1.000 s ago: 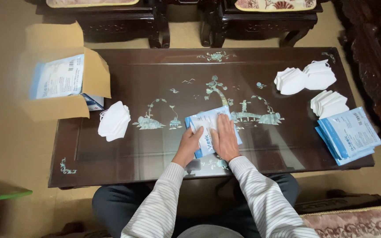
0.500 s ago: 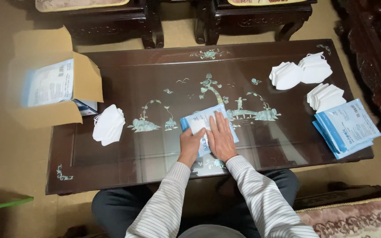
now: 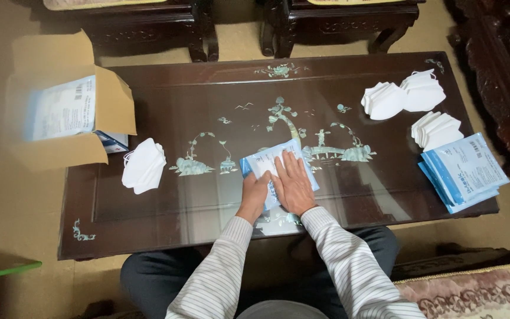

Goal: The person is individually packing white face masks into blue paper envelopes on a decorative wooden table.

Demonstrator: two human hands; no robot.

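A blue-and-white flat packet (image 3: pixel 265 160) lies on the dark inlaid table (image 3: pixel 208 195) in front of me. My right hand (image 3: pixel 293 184) lies flat on top of it, fingers spread. At the packet's near left edge my left hand (image 3: pixel 254 193) rests with its fingers curled against it. A stack of white folded masks (image 3: pixel 143 166) sits to the left. Three more white mask stacks (image 3: pixel 383 100) (image 3: pixel 422 90) (image 3: pixel 436 129) sit at the right.
An open cardboard box (image 3: pixel 60 115) with blue-white packets overhangs the table's left end. A pile of blue-and-white packets (image 3: pixel 463 172) lies at the right edge. Dark wooden chairs (image 3: pixel 143 23) stand beyond the table, and a patterned cushion (image 3: pixel 473 292) is at my right.
Both hands stay on the packet, and they have shifted only slightly. My view has drifted a little.
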